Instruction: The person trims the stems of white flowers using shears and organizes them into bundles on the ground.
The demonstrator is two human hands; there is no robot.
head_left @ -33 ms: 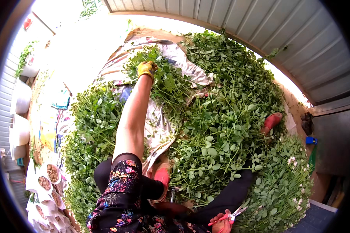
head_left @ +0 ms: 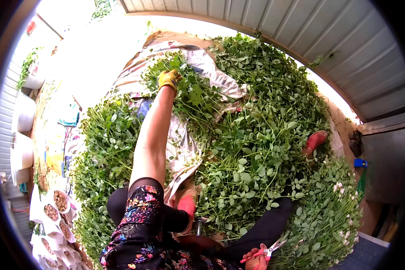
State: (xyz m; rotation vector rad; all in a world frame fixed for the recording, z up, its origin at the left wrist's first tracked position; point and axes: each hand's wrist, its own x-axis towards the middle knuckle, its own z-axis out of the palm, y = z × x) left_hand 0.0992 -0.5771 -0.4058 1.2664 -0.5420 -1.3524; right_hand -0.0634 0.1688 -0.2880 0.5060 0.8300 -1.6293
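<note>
Stretched far forward, my left hand [head_left: 168, 80] wears a yellow glove. Its fingers curl down on a bunch of leafy green stems [head_left: 195, 96] lying on a pale cloth [head_left: 207, 63]; the fingertips are partly hidden. By my right thigh, at the bottom edge, my bare right hand [head_left: 257, 262] is closed around the red handles of a pair of pruning scissors [head_left: 274, 248]. The scissor blades point up and right, slightly apart, beside a heap of stems with small pale flowers [head_left: 319, 216].
Large heaps of leafy stems lie left [head_left: 108, 148] and right [head_left: 256, 148] of my legs. My red shoes [head_left: 317, 139] stand among them. White tubs [head_left: 22, 150] and paper-wrapped bundles with round heads [head_left: 51, 212] line the left. A corrugated metal panel [head_left: 310, 31] bounds the far right.
</note>
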